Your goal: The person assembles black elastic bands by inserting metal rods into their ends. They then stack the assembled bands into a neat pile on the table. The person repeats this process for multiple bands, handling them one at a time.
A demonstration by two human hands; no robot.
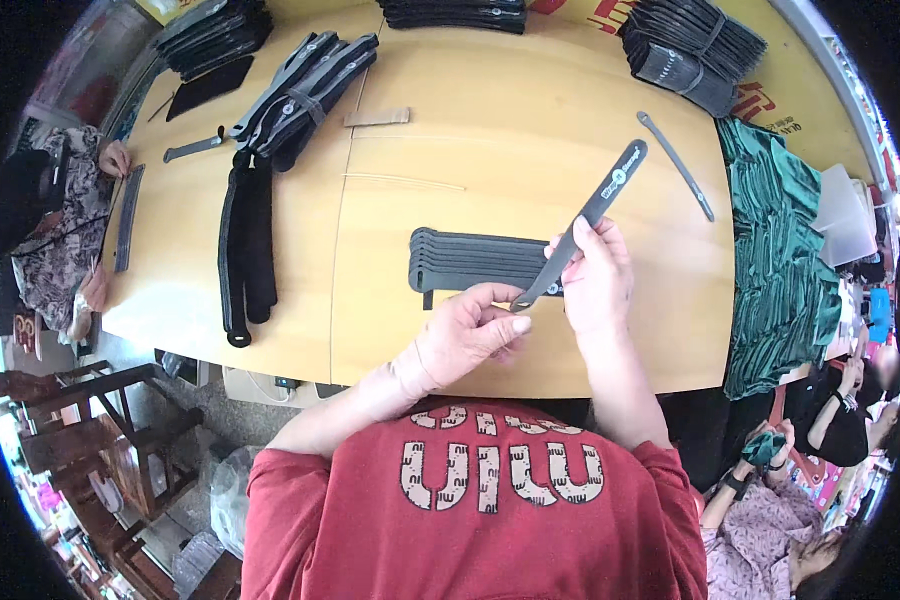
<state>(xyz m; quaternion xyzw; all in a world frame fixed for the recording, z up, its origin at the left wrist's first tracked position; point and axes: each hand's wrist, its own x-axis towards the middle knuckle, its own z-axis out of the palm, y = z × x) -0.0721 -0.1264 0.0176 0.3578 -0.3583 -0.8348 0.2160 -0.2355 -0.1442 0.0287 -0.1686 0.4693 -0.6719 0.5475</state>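
A dark grey strap [600, 203] with rounded ends and a pale print slants up to the right in front of me. My right hand [600, 272] is closed round its middle. At the strap's lower end, by a small hole, my left hand [472, 328] has thumb and fingers bent close together and holds that end. Just beyond my hands lies a row of overlapping dark straps [480, 262] on the wooden table [430, 350]; my right hand and the held strap cover its right part.
Long black straps [245, 250] and a tied strap bundle [305, 95] lie to the left. A single strap [676, 165] rests at the far right, near stacked green cloth [780, 260]. More black bundles [695, 50] stand along the back. A co-worker's hand [92, 287] is at the left edge.
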